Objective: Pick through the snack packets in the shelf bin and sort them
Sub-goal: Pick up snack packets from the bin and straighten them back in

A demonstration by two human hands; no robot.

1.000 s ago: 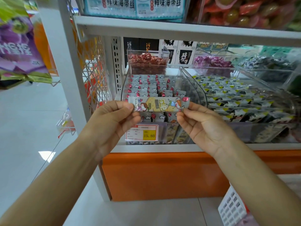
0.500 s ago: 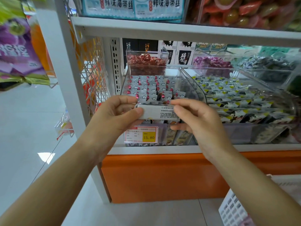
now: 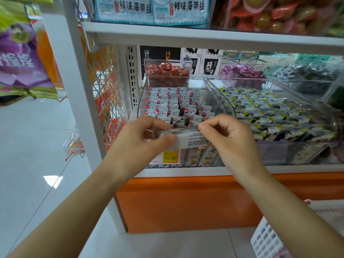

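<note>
**One packet held up for checking at the bin's front**

Both hands hold a single snack packet (image 3: 193, 139) just in front of the shelf bin (image 3: 139, 103), above the yellow price label (image 3: 169, 157). The left hand (image 3: 141, 140) curls its fingers round the packet's left end, with the thumb lying along the near face. The right hand (image 3: 229, 140) pinches the upper right edge between thumb and forefinger, the other fingers folded in.

The packet is a long, narrow strip of glossy film, and its white back with fine print faces the camera. This looks like the checking step of the sort, judging which kind it is. The next move likely calls for a light grip and for laying the packet flat among its own kind.

Behind it, the clear hard-plastic bin holds small pillow-shaped packets (image 3: 167, 106), pale with red spots, in rough rows. Beside them lie yellow-tipped strips (image 3: 270, 112). Farther back sit crinkly red sweets (image 3: 167, 71).
</note>
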